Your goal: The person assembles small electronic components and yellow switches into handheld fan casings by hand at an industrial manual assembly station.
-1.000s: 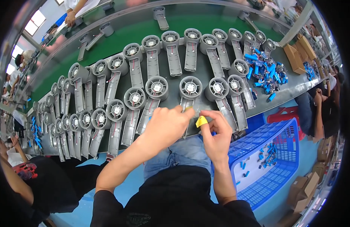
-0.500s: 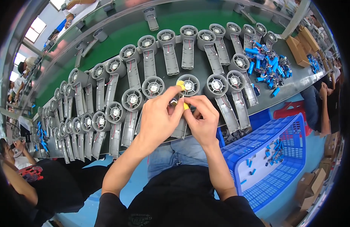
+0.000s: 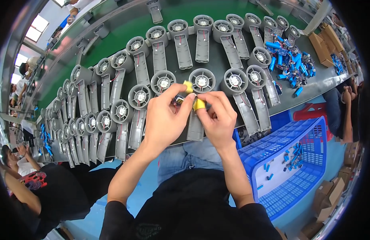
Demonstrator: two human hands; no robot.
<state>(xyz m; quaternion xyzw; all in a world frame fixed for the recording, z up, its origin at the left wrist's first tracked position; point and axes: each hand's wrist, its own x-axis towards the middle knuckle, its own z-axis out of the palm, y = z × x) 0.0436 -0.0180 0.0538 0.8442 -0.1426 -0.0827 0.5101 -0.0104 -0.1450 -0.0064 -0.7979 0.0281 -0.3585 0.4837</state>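
My left hand (image 3: 163, 122) is closed around a small dark circuit board (image 3: 179, 100), partly hidden by the fingers. Yellow covering (image 3: 188, 86) shows at its index fingertip. My right hand (image 3: 219, 118) pinches close beside the left thumb, with yellow covering (image 3: 199, 105) on a finger; whatever lies in that pinch is too small to make out. Both hands hover over a grey fan housing (image 3: 202, 81). Its round end faces up beyond my fingers, and its trough-shaped handle (image 3: 195, 130) runs toward me between my hands.
Rows of similar grey housings (image 3: 179, 50) cover the bench left, right and beyond. Blue cylindrical batteries with boards (image 3: 291, 64) are heaped at the right. A blue plastic basket (image 3: 249, 160) with more batteries stands at my lower right, near a red stool (image 3: 313, 112). Co-workers sit at both sides.
The view has shifted slightly, so the bench appears higher. My fingertips stay close together over the same housing, and more of the circuit board and the right yellow covering shows.
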